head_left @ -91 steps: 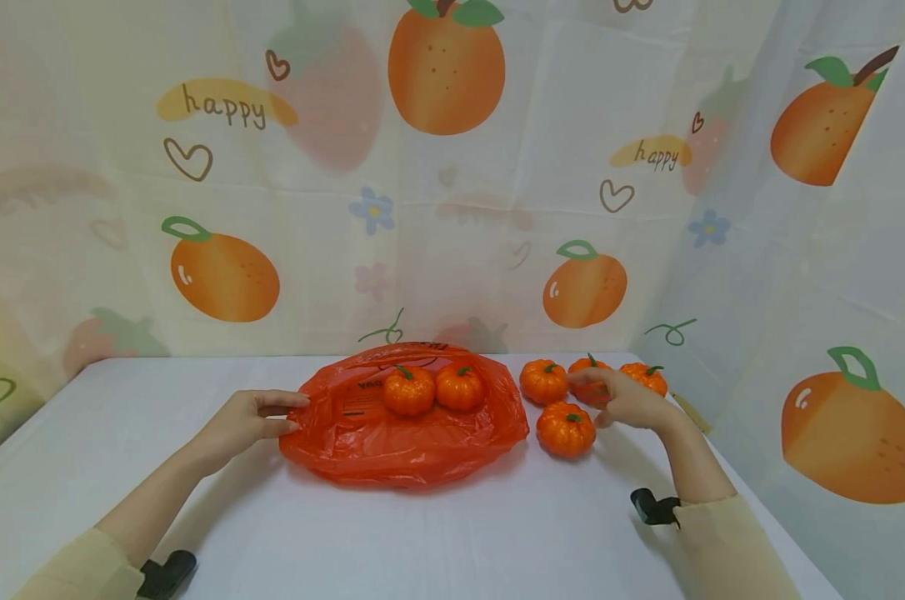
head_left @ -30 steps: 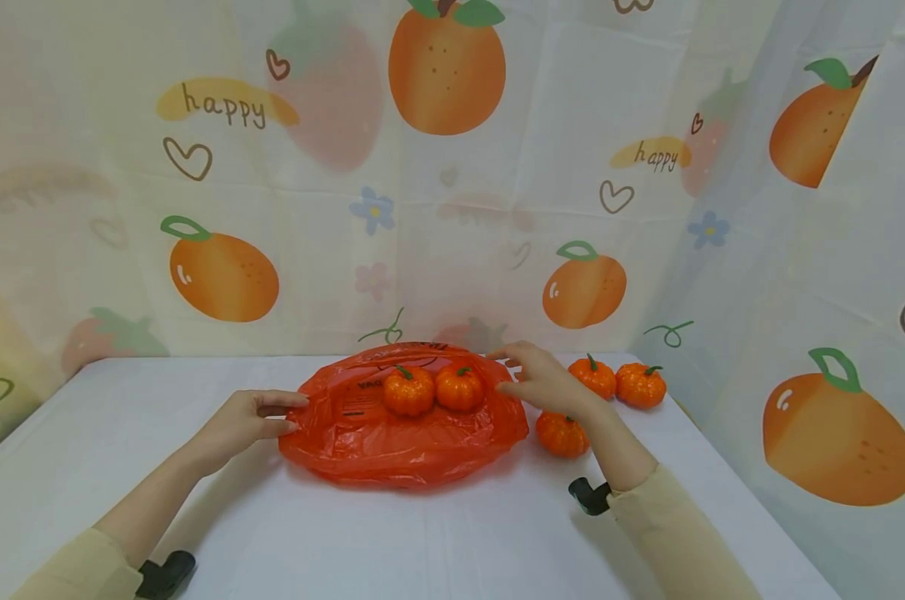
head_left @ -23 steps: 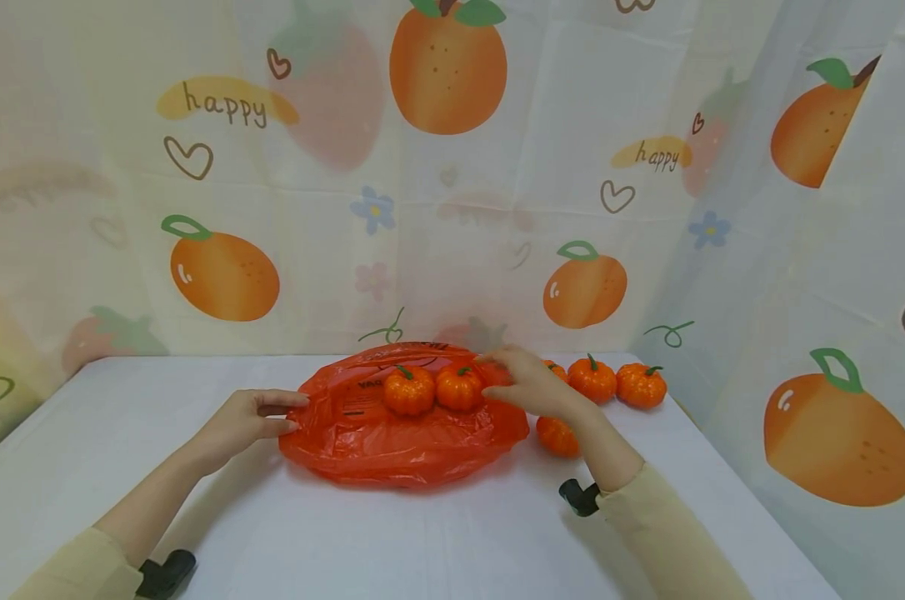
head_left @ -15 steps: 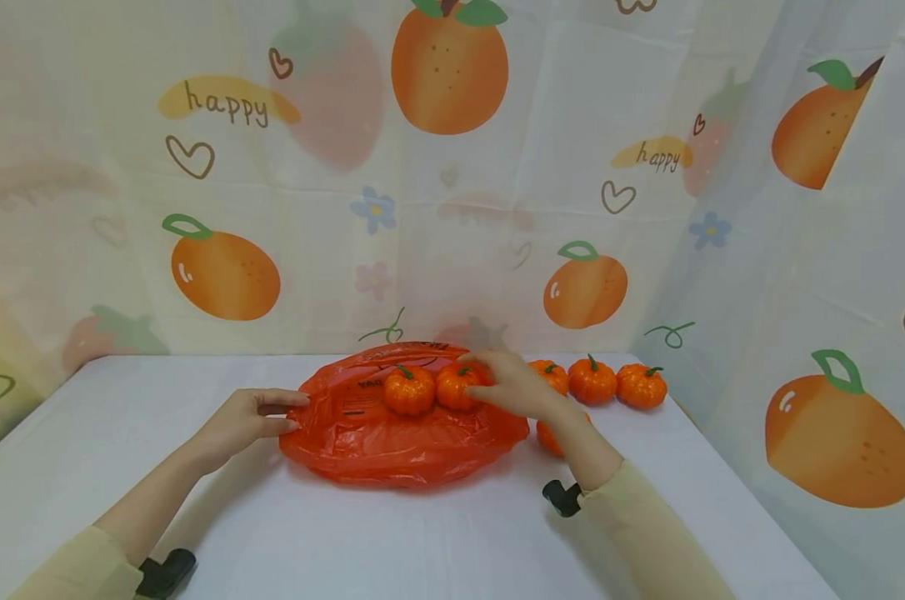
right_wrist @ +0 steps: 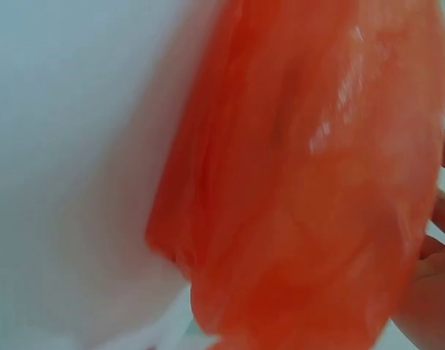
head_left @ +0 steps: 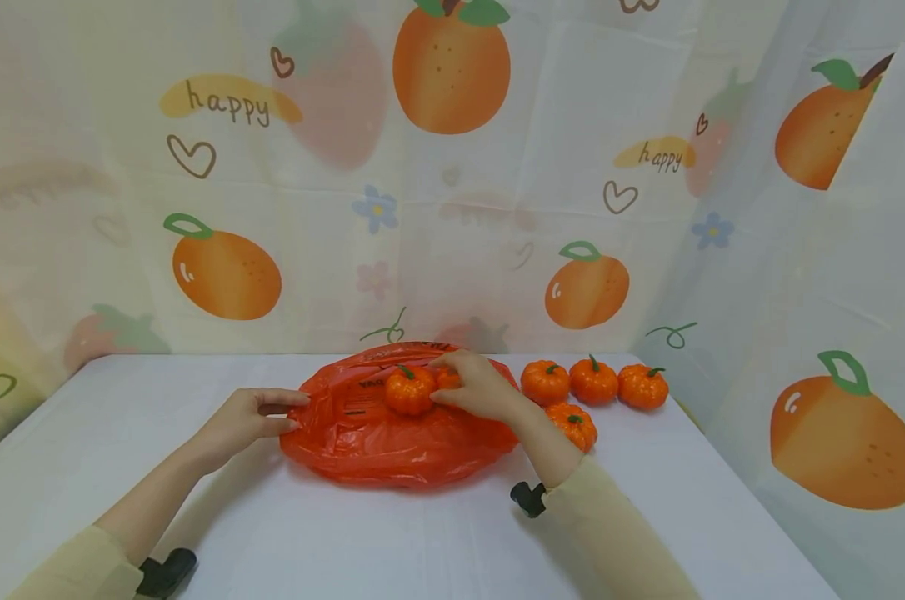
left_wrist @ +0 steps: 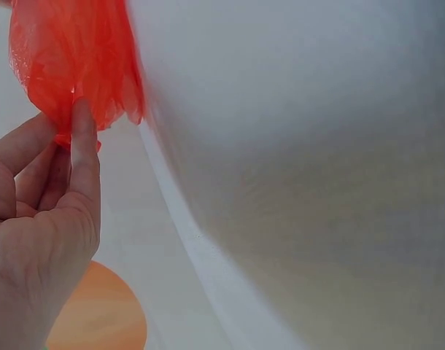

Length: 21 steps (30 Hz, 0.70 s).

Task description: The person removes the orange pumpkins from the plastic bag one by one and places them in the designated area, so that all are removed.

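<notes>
Behind right hand point(head_left: 477, 387), mostly hidden pumpkin point(head_left: 448, 379)

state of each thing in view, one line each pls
Red bag, spread wide, wrinkled
Left hand, pinching the bag's edge
Right hand, over the bag, grip unclear
Uncovered pumpkin at the bag, stem up
Pumpkin by the right fingers, mostly hidden
Four pumpkins beside the bag, stems up

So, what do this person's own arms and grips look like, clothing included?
The left sleeve and right sleeve are plain cream. By each one's end juts a small, rounded black fitting, probably the wrist camera. The left grip and right grip show no gloves, and I see no cables or markings.
</notes>
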Available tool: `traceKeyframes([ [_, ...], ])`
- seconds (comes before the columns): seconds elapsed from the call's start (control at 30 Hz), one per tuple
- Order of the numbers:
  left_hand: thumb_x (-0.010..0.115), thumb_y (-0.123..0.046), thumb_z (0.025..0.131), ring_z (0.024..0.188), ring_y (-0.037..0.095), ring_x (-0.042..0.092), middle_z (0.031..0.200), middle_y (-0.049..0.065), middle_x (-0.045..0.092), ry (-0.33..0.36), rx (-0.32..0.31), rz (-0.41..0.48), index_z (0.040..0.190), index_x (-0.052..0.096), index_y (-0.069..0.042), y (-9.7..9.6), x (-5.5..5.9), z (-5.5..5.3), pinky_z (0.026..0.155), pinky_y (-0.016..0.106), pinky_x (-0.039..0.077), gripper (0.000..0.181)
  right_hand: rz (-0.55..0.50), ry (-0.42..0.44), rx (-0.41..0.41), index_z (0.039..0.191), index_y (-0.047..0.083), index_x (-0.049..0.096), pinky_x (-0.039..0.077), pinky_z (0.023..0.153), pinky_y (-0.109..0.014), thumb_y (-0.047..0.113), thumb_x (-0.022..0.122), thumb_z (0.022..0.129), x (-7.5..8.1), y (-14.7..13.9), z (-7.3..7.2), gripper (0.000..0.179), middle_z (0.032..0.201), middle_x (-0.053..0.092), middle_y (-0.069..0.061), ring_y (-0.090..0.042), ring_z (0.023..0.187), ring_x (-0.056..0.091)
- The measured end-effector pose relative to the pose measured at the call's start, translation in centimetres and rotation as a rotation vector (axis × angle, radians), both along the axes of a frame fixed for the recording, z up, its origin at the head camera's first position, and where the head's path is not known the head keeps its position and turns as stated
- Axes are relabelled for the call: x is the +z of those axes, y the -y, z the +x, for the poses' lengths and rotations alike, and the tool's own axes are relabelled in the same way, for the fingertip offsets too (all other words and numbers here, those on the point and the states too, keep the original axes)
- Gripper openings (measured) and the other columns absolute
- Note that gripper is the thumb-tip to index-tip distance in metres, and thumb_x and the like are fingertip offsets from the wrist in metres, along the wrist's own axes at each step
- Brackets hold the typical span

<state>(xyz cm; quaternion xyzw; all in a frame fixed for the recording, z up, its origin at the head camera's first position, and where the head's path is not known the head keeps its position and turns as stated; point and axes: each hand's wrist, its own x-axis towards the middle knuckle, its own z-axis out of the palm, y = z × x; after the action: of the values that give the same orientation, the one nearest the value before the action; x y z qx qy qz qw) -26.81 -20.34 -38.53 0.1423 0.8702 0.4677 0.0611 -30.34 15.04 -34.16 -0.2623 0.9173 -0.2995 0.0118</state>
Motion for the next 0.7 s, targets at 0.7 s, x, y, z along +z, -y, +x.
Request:
traceKeyframes([
  [0.7, 0.064, -0.013, 0.093, 0.126, 0.041, 0.057, 0.137, 0.023, 0.06, 0.006, -0.001, -0.013, 0.132, 0.061, -0.002, -0.1, -0.1, -0.1, 0.087, 0.03, 0.06, 0.041, 0.036, -0.004, -0.149, 0.139, 0.003, 0.052, 0.039, 0.118, -0.047, 0.024, 0.072, 0.089, -1.9, 4.8, -0.7, 0.058, 0.142, 0.055, -0.014, -0.031, 0.135, 0.048],
])
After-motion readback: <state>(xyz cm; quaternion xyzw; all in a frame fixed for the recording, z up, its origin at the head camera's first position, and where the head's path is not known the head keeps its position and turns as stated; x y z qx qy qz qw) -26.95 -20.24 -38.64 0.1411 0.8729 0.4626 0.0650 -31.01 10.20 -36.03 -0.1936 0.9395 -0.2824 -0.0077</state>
